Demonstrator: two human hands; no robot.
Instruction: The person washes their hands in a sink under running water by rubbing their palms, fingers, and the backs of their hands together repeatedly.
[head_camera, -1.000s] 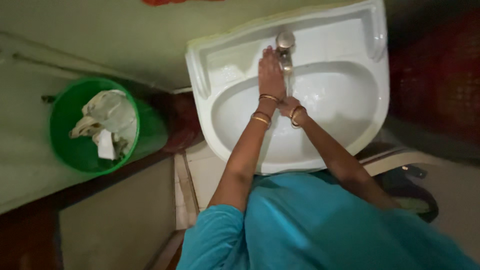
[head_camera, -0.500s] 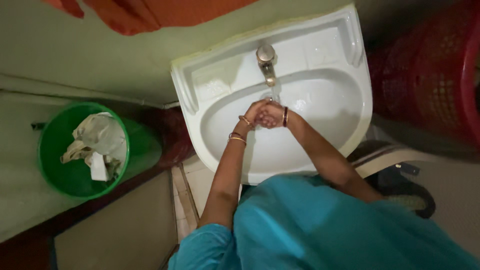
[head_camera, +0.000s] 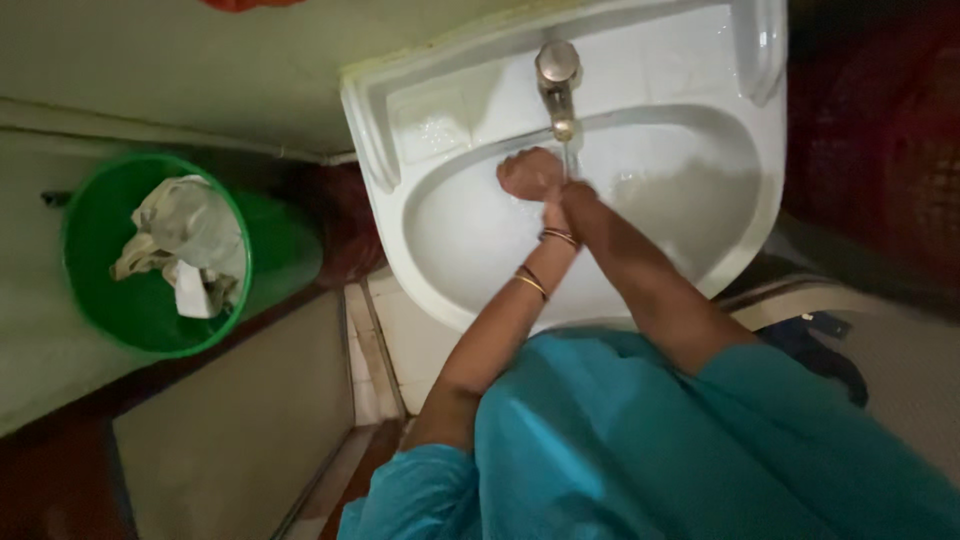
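We press our two hands together over the bowl of the white sink, under the thin stream of water falling from the metal tap. Our left hand is curled into a loose fist, and our right hand lies against its wrist side, mostly hidden, so we cannot tell how its fingers sit (neither hand holds any object). Bangles ring the left wrist just below the clasp. The tap stands just beyond our knuckles, on the sink's back rim. Well off to the left of our hands, a green bin holds crumpled paper and plastic.
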